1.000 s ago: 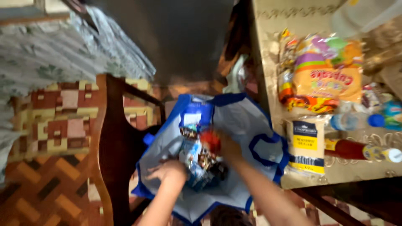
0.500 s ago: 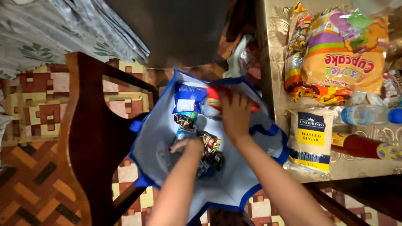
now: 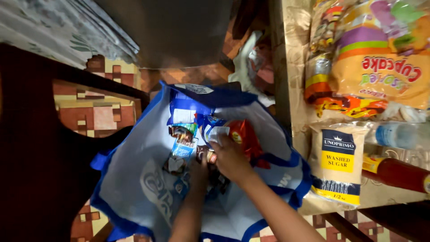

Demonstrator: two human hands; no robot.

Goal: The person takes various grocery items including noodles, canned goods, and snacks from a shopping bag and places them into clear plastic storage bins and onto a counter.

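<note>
The red packet (image 3: 245, 138) sits inside the blue bag (image 3: 134, 179), gripped by the right hand (image 3: 230, 157). The left hand (image 3: 198, 172), just beside it, is buried among packets, grip unclear. Sugar bag (image 3: 337, 162) lies on the bench (image 3: 286, 98) to the right.

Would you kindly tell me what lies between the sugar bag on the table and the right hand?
In the head view, the blue-trimmed shopping bag's side wall lies between the sugar bag and the right hand.
</note>
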